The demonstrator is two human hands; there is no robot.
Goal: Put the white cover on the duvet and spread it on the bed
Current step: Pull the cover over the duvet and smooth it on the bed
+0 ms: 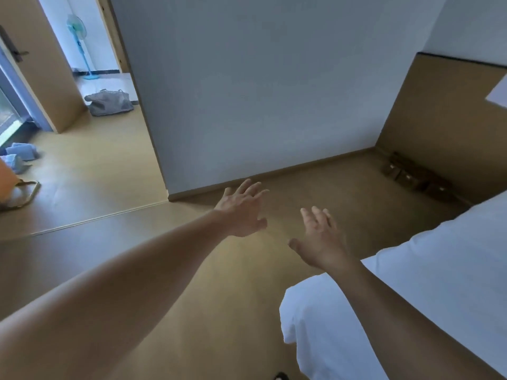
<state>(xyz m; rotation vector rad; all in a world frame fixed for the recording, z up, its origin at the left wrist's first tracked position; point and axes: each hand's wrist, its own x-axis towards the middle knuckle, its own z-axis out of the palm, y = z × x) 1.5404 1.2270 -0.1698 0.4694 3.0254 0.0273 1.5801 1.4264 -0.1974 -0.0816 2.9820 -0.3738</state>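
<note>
Where the tan wood-look floor (192, 270) runs out far to the left of the fingers, a soft orange bag with a beige strap (11, 187) lies beside two pale blue fabric items (20, 156), too blurred to name. Beyond them, farther from the fingertips, a light brown wooden door (46, 72) stands open. Through the doorway sit a slumped grey fabric bag (109, 102) and a teal pedestal fan (78, 42). A plain white wall (260, 91) rises just past the fingertips.

The left hand (241, 212) is stretched forward above the floor, palm down, its fingers (247, 187) straight and spread, holding nothing. Just to its right and slightly nearer, the right hand (321, 242) is likewise flat, with its fingers straight and parted, and touches nothing.

To the right of that hand's fingers lies smooth white bedding (425, 297) over the corner of a bed, with the right forearm crossing in front of it. Whether this is the duvet cover or a sheet cannot be told. Neither hand touches it. Farther right of the fingertips, small brown boxes (417, 178) sit on the floor against a brown wall panel (439, 119).
</note>
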